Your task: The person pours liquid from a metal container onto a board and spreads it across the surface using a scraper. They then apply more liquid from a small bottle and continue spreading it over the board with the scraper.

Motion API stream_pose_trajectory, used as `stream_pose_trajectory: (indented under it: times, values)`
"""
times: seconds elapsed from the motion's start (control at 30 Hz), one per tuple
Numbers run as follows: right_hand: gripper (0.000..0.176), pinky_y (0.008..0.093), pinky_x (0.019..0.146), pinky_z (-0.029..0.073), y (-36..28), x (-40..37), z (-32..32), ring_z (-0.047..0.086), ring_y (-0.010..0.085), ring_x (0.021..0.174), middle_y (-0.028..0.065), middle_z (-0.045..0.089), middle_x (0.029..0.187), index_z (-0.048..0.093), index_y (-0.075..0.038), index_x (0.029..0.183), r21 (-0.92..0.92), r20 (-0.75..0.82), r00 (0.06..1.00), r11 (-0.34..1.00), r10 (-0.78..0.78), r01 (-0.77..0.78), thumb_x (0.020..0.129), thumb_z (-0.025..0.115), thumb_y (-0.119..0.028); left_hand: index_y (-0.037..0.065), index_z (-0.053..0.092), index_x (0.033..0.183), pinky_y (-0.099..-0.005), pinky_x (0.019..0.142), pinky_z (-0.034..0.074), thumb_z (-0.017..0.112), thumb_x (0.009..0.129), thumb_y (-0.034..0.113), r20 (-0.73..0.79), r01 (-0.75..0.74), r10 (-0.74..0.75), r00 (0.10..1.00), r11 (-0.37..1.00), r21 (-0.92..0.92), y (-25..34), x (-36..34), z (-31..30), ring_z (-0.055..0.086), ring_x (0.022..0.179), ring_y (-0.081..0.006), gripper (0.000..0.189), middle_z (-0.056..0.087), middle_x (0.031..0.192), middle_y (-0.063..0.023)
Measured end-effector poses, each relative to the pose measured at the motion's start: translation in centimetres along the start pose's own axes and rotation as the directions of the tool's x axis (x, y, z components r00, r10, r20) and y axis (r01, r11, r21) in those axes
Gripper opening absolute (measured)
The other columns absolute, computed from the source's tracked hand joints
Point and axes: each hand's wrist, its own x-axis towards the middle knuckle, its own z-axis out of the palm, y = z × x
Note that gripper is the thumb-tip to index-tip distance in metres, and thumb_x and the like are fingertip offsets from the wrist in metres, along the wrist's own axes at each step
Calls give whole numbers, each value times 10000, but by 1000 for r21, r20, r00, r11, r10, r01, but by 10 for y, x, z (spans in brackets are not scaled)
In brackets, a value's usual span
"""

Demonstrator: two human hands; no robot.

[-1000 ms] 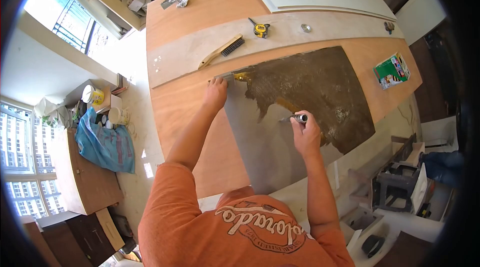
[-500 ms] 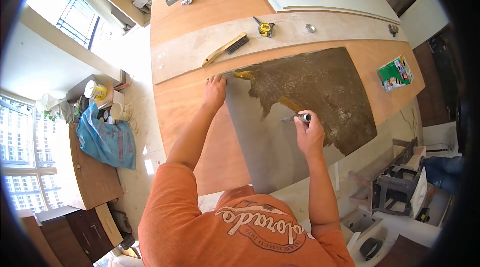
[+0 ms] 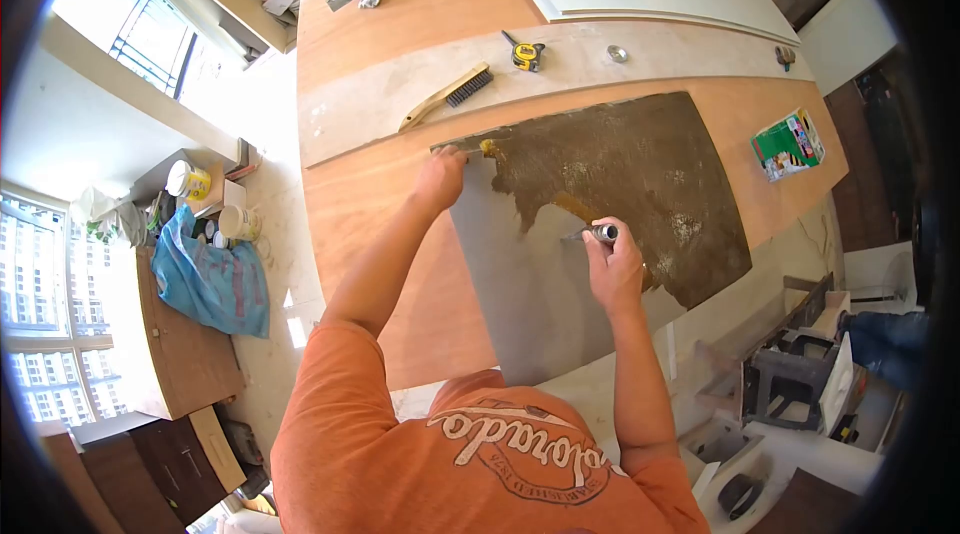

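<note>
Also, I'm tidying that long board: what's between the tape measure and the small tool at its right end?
A small round silvery item, seen in the head view, nearer the tape measure.

around the sheet (image 3: 540, 294), clockwise: brush (image 3: 450, 96) near ten o'clock, tape measure (image 3: 526, 56) at eleven, both on the plank (image 3: 345, 124); packet (image 3: 787, 146) at two.

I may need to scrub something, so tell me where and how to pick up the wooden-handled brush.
Take the bare wooden handle, coming from the person's near left. The handle slants that way, its slim end close to the board's near edge, while the dark bristles sit at the far end, so they should stay clear of the fingers.
</note>
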Motion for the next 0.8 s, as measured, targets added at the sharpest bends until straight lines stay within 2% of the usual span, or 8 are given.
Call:
stream_pose_trajectory:
  times: [0.1,0.13,0.23,0.43,0.53,0.63,0.73,0.8]
  values:
    - [220,343,720,526,2,-1,-1,660,248,784,136,660,916,602,-3,1075,20,-17,1000,1000,-6,6,903,682,-117,-5,678,1027,-453,920,501,474,811,-34,74,74,-68,995,994,-81,1,21,-19,605,1081,-398,299,657,1123,-198]
    - [220,345,722,525,4,-1,-2,659,250,786,136,660,917,603,-4,1074,21,-24,1000,1000,-17,17,903,681,-116,7,685,1101,-452,923,497,464,792,-57,102,56,-47,994,995,-86,4,31,-27,616,1078,-396,386,660,1148,-207]
    - [223,347,727,525,5,-1,-1,660,255,795,138,659,924,603,-5,1076,-4,-14,1000,1000,-14,14,902,683,-119,31,694,1116,-443,900,506,482,832,-19,324,144,-153,934,988,52,14,57,-45,627,1079,-385,358,678,1133,-199]
    - [221,355,732,524,3,-4,1,658,260,803,136,655,924,602,-9,1071,29,-15,1000,1000,1,0,899,686,-120,61,716,1075,-446,880,511,492,814,-24,417,-63,19,909,994,93,-28,51,-47,633,1030,-377,354,696,1059,-182]
    - [222,355,733,526,7,-5,0,660,259,802,135,657,927,601,-10,1069,33,-21,1000,999,7,-6,897,688,-121,60,720,1071,-446,890,506,507,834,-9,387,-115,94,917,993,33,-34,22,-59,630,1040,-371,326,697,1072,-173]
    - [227,349,729,529,10,-5,-1,664,256,798,135,661,934,602,-10,1073,14,-22,999,999,-48,48,896,691,-120,57,713,1093,-441,899,501,511,843,-12,334,-83,90,938,996,-37,-27,-12,-63,622,1052,-371,329,696,1083,-166]
    - [231,352,736,531,6,-5,-2,664,261,811,139,659,931,602,-8,1074,17,-19,1000,1000,-12,13,895,693,-122,54,706,1092,-440,904,500,518,832,-23,264,-85,96,960,995,-53,-8,-33,-65,607,1066,-368,330,687,1097,-161]
    - [233,358,740,531,8,-4,-3,665,265,817,141,659,933,601,-8,1076,37,-7,1000,999,11,-10,897,693,-125,49,697,1075,-440,889,506,527,821,-26,65,-81,84,994,996,-41,9,-38,-57,605,1043,-371,314,678,1101,-155]
